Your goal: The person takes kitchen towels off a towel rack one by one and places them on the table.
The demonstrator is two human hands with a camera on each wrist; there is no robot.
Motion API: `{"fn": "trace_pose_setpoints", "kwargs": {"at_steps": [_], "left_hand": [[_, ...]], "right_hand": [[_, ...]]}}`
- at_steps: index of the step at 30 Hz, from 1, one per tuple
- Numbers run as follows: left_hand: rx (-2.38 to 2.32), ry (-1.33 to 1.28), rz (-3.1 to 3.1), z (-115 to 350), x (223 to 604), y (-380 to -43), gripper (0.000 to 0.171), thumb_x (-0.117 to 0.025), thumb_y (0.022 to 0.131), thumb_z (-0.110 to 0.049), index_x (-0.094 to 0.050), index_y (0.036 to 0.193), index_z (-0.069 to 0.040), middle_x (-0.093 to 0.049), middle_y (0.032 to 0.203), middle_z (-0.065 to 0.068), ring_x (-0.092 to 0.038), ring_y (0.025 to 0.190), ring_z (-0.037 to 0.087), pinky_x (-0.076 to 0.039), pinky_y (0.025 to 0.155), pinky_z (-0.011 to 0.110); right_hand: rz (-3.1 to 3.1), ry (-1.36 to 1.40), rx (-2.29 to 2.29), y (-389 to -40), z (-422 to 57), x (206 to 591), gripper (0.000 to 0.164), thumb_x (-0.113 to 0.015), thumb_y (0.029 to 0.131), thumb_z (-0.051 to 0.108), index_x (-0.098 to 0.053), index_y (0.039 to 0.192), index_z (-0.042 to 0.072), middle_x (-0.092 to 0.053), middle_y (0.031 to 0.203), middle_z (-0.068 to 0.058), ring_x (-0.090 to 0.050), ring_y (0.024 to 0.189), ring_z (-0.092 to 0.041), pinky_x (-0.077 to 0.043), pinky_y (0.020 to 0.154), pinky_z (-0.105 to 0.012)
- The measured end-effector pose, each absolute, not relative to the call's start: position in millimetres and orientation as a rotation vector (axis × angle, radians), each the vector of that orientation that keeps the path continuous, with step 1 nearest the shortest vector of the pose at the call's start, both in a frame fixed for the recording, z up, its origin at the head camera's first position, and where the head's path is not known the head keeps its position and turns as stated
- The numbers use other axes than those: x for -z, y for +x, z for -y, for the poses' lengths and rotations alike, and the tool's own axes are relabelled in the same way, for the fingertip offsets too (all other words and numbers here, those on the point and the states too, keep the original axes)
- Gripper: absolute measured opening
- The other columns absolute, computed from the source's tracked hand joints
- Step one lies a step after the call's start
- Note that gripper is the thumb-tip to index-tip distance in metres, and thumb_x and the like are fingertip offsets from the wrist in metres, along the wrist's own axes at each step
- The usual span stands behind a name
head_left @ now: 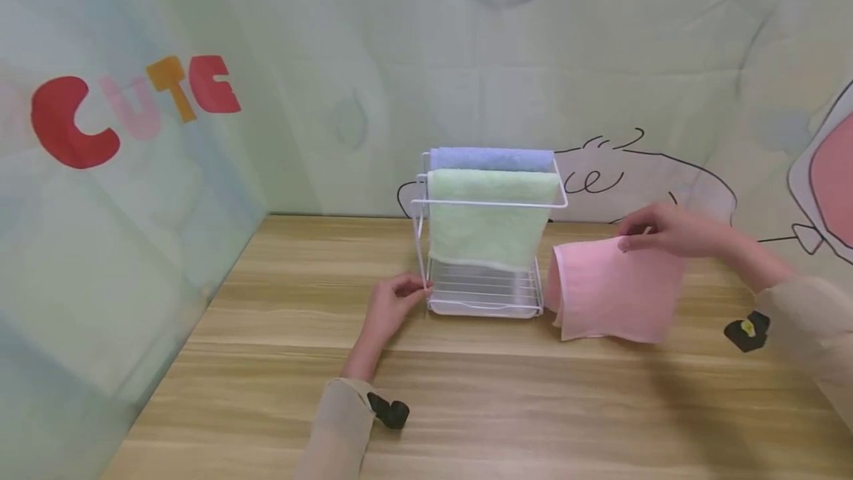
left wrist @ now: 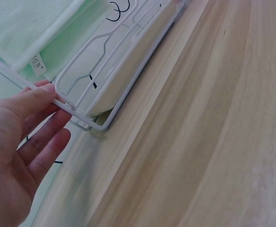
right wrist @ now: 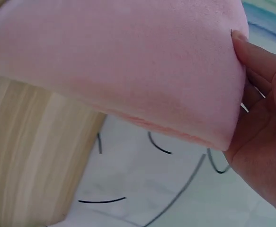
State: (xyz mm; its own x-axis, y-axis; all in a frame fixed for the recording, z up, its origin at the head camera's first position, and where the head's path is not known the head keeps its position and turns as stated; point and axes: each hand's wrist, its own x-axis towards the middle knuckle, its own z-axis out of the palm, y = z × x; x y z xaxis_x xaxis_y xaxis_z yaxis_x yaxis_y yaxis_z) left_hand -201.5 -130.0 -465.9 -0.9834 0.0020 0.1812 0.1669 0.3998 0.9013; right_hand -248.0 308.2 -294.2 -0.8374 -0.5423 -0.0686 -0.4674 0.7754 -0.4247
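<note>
A small white wire towel rack (head_left: 489, 204) stands on the table with a blue towel (head_left: 493, 159) on its back bar and a green towel (head_left: 489, 221) hanging in front of that. My left hand (head_left: 393, 306) pinches the rack's lower left side wire, as the left wrist view shows, thumb on one side and fingers behind. To the right of the rack, my right hand (head_left: 673, 232) pinches a folded pink towel (head_left: 616, 291) by its top edge, so it hangs down. In the right wrist view the thumb lies on the cloth's near face, the fingertips hidden behind it.
The rack has a white tray base (head_left: 486, 310) under its wires. A wood-grain table (head_left: 300, 361) runs back to a printed cloth backdrop (head_left: 333, 95), which also covers the left side. The rack's front top bar (head_left: 489, 204) carries no towel.
</note>
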Motion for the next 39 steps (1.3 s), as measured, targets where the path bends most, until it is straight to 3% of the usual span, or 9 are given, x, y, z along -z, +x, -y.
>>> {"fn": "trace_pose_setpoints", "kwargs": {"at_steps": [12, 20, 25, 31, 39], "left_hand": [[1.628, -0.196, 2.48, 129.0, 463.9, -200.9, 0.009, -0.076, 0.084, -0.008, -0.075, 0.092, -0.005, -0.077, 0.099, 0.012, -0.072, 0.084, 0.016, -0.057, 0.077, 0.02], [1.598, -0.188, 2.496, 128.8, 463.2, -201.0, 0.008, -0.076, 0.084, -0.009, -0.075, 0.091, -0.006, -0.078, 0.098, 0.011, -0.071, 0.084, 0.015, -0.057, 0.077, 0.02], [1.607, -0.155, 2.513, 129.3, 461.9, -199.5, 0.007, -0.076, 0.085, -0.01, -0.075, 0.092, -0.007, -0.078, 0.099, 0.009, -0.071, 0.086, 0.017, -0.058, 0.079, 0.023], [1.62, -0.146, 2.511, 129.2, 461.2, -199.0, 0.008, -0.076, 0.085, -0.011, -0.074, 0.092, -0.007, -0.078, 0.099, 0.009, -0.071, 0.086, 0.018, -0.058, 0.08, 0.023], [1.619, -0.157, 2.517, 130.1, 463.6, -199.2, 0.009, -0.075, 0.085, -0.011, -0.074, 0.094, -0.008, -0.077, 0.1, 0.009, -0.071, 0.089, 0.019, -0.059, 0.084, 0.029]], "right_hand": [[-2.862, -0.701, 0.583, -299.3, -300.3, 336.4, 0.023, -0.065, 0.096, 0.023, -0.072, 0.113, 0.009, -0.073, 0.111, -0.014, -0.064, 0.098, -0.025, -0.051, 0.081, -0.035], [-2.885, -0.623, 0.607, -319.2, -301.9, 351.9, 0.029, -0.063, 0.097, 0.024, -0.069, 0.118, 0.004, -0.07, 0.116, -0.02, -0.062, 0.103, -0.03, -0.049, 0.083, -0.037], [-2.881, -0.624, 0.64, -327.0, -298.0, 356.0, 0.03, -0.061, 0.098, 0.024, -0.067, 0.119, 0.003, -0.068, 0.118, -0.021, -0.062, 0.104, -0.031, -0.052, 0.088, -0.046], [-2.897, -0.65, 0.699, -330.9, -291.4, 358.4, 0.024, -0.059, 0.098, 0.014, -0.066, 0.116, 0.0, -0.068, 0.115, -0.023, -0.062, 0.105, -0.035, -0.051, 0.093, -0.054], [-2.934, -0.726, 0.777, -338.8, -292.1, 376.9, 0.023, -0.058, 0.094, -0.002, -0.067, 0.115, 0.0, -0.069, 0.115, -0.025, -0.062, 0.107, -0.04, -0.051, 0.094, -0.054]]}}
